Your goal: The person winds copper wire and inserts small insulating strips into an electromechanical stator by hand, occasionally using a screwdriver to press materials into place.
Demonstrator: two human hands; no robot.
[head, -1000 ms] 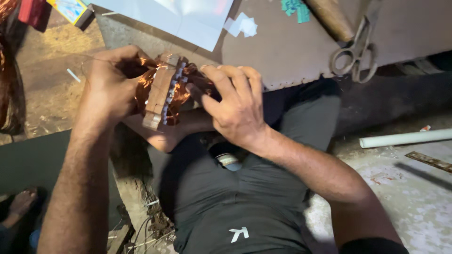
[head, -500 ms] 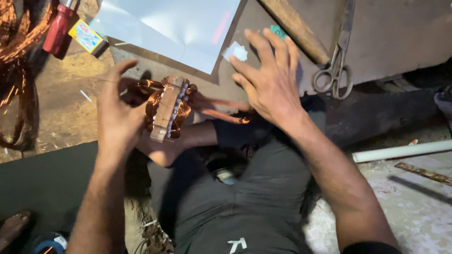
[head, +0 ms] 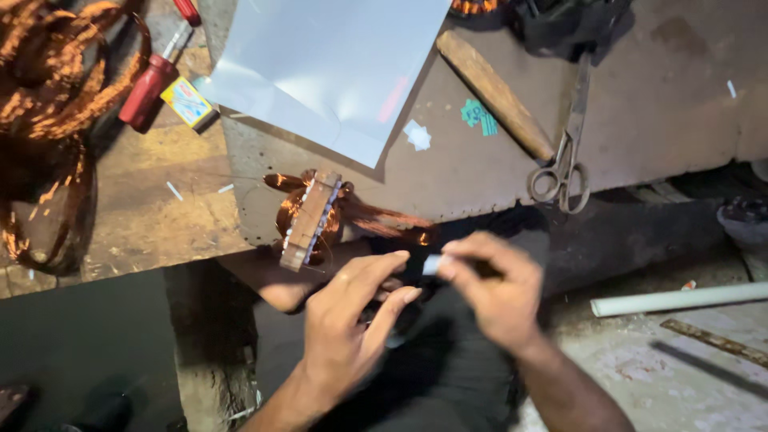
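Observation:
A copper-wound motor stator core point(head: 310, 220) rests at the near edge of the work board, leaning over my knee, with copper coil ends trailing to its right. My right hand point(head: 496, 292) pinches a small white slip of paper point(head: 432, 264) between thumb and fingers. My left hand point(head: 352, 324) is just left of it, fingers spread, its fingertips reaching toward the same slip. Both hands hover over my dark trousers, below and right of the stator.
On the board lie a white sheet point(head: 336, 68), a wooden handle point(head: 496, 96), scissors point(head: 564, 164), small paper scraps point(head: 416, 134) and a red-handled screwdriver point(head: 152, 84) beside a small yellow box point(head: 188, 104). A tangle of copper wire point(head: 52, 104) sits far left. A white pipe point(head: 680, 300) lies on the floor at right.
Both hands left the stator. The right hand reached to the board, picked up a white paper slip and came back down. The left hand moved to meet it.

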